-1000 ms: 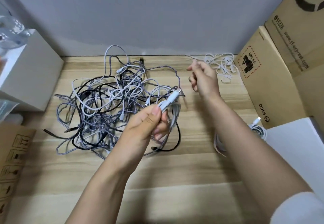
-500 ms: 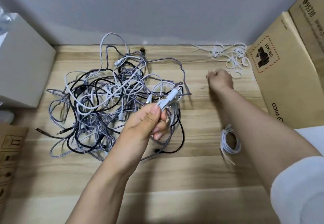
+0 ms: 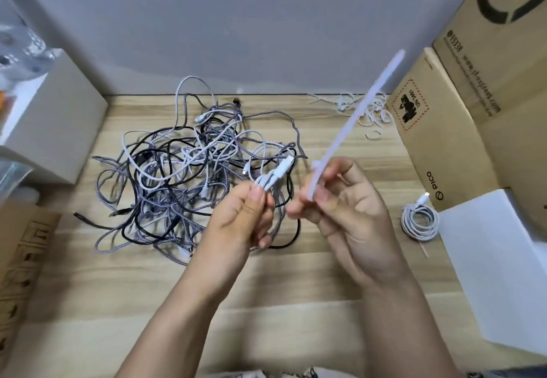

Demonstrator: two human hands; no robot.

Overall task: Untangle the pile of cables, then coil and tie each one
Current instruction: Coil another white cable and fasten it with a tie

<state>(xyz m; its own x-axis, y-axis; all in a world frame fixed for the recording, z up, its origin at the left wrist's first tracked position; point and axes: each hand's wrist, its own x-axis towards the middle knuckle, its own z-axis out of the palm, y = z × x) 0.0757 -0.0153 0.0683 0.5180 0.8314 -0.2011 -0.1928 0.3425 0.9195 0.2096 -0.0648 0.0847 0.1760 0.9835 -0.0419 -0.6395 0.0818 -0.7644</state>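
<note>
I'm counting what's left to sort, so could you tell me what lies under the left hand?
Under the left hand, which pinches a white cable, lies the tangled pile. Black and grey loops emerge around it; the strands beneath the hand are hidden.

Coiled cable [image 3: 419, 221] lies right of cable pile [image 3: 189, 176].

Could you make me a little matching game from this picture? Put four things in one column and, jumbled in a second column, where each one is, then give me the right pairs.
Things:
1. white cable tie
2. white coiled cable
3. tangled cable pile
4. loose heap of ties

Places:
A. at the back of the table, by the wall
B. pinched in the right hand
C. lying on the table beside the cardboard box
D. spread over the table behind the left hand

Pairs: 1-B, 2-C, 3-D, 4-A
</note>
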